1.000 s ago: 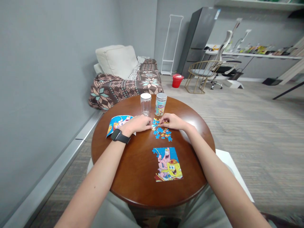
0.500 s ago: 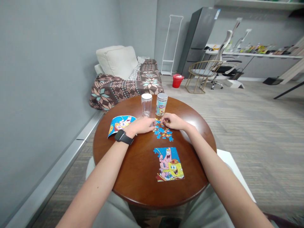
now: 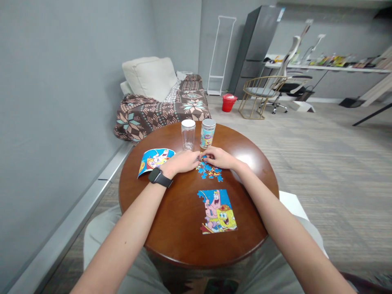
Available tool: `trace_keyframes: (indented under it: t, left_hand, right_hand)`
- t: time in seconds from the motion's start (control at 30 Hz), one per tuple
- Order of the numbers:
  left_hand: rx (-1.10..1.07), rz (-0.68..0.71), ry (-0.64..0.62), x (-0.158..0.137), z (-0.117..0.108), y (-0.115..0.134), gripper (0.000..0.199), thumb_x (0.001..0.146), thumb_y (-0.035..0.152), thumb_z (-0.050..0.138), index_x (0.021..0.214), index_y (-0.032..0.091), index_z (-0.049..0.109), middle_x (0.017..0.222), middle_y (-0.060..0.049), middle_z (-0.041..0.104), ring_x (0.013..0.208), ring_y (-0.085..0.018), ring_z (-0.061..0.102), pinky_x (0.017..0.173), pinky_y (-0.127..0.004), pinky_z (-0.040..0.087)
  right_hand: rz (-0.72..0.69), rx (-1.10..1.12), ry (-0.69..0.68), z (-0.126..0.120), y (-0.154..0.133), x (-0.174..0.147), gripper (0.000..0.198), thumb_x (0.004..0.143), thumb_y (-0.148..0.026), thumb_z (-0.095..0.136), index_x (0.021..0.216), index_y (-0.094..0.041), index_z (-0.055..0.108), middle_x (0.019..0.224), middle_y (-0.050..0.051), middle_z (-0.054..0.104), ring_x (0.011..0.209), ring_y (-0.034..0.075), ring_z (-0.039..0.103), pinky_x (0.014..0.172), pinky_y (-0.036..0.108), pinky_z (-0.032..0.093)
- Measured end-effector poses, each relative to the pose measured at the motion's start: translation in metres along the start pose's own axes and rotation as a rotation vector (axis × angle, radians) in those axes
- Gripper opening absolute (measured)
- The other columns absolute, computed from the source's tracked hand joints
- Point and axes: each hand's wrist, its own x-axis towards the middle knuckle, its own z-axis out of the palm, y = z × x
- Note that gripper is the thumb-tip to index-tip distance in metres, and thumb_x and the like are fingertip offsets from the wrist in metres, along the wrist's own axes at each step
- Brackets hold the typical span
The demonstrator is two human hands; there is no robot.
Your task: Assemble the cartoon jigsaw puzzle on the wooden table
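My left hand (image 3: 187, 161), with a dark watch on its wrist, reaches to the left side of a heap of loose jigsaw puzzle pieces (image 3: 211, 170). Its fingers are bent together, and what they hold is hidden. From the right, my right hand (image 3: 221, 158) is closed over the heap's far side, fingertips pinched at a small puzzle piece close to the left fingers. Nearer me lies a partly joined puzzle (image 3: 221, 212) with a pink starfish and a yellow sponge character; its left edge is uneven. A curled picture sheet (image 3: 154, 158) sits beside my left wrist.
Behind the hands stand a clear jar (image 3: 188, 134) with a white lid and a printed jar (image 3: 208, 134) with a silvery lid. All rest on a round brown table (image 3: 174, 228). A draped sofa (image 3: 165, 106), a red bin (image 3: 228, 103) and chairs are beyond.
My right hand has shifted left across the heap, its fingertips now close to my left fingers. The left hand and the joined puzzle stay nearly in place; my legs have spread apart.
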Motion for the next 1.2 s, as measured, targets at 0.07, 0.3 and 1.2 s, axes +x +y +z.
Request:
trace_keyframes:
  t: [0.07,0.3,1.2]
  left_hand:
    - [0.024,0.008,0.004,0.0,0.001,0.0,0.029,0.093,0.031,0.04,0.112,0.022,0.059,0.099,-0.009,0.071,0.091,-0.024,0.067,0.075,-0.03,0.048]
    - [0.013,0.029,0.03,0.0,0.0,-0.001,0.03,0.092,0.032,0.039,0.111,0.026,0.062,0.099,-0.006,0.072,0.09,-0.022,0.067,0.072,-0.027,0.047]
    - [0.093,-0.016,0.042,0.001,0.003,-0.001,0.034,0.094,0.033,0.035,0.109,0.028,0.065,0.1,-0.007,0.071,0.088,-0.025,0.068,0.071,-0.032,0.048]
  right_hand:
    - [0.017,0.004,0.009,-0.002,0.001,0.0,0.019,0.083,-0.015,0.056,0.096,-0.017,0.07,0.076,0.001,0.058,0.068,0.012,0.051,0.069,0.024,0.042]
    - [0.054,0.019,0.055,-0.007,0.005,-0.002,0.016,0.082,-0.014,0.054,0.088,-0.015,0.069,0.078,0.002,0.059,0.069,0.012,0.053,0.07,0.024,0.042]
    - [0.149,-0.024,0.034,-0.011,0.01,-0.006,0.012,0.075,-0.016,0.061,0.086,-0.015,0.067,0.068,-0.002,0.056,0.061,0.01,0.051,0.061,0.021,0.039]
